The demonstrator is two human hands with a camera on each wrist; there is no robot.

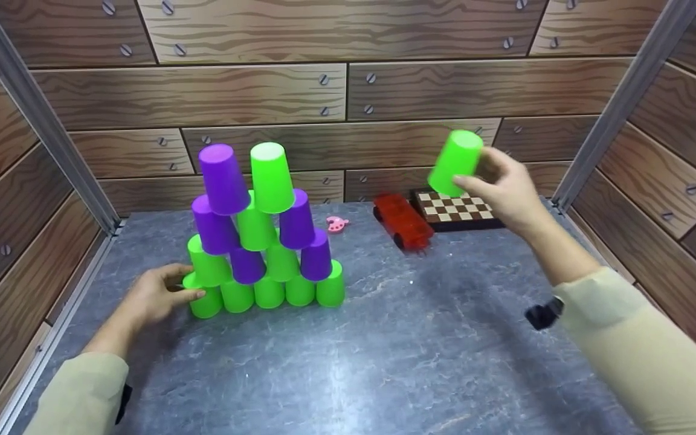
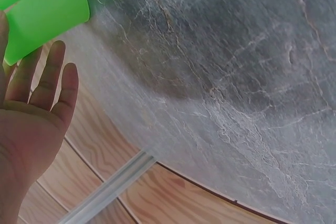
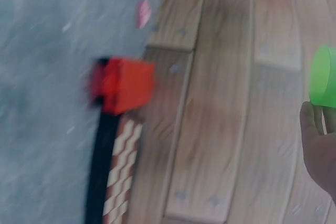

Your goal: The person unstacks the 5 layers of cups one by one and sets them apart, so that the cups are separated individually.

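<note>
A stepped wall of upside-down green and purple cups stands left of centre in the head view. Its bottom row is all green, and a purple cup (image 1: 224, 179) and a green cup (image 1: 272, 178) sit side by side on top. At the bottom row's left end, my left hand (image 1: 153, 295) has its thumb in front of the end green cup (image 1: 205, 306) and its fingers behind; the left wrist view shows the other fingers fairly straight. High on the right, my right hand (image 1: 508, 190) grips another green cup (image 1: 457, 162), narrow end up and slightly tilted, apart from the stack.
Behind the stack, a small pink toy (image 1: 336, 225) lies on the grey marbled table (image 1: 384, 374). A red toy car (image 1: 402, 220) stands beside a checkered board (image 1: 454, 208) at the back right. Wood-patterned walls (image 1: 263, 90) enclose the table on three sides.
</note>
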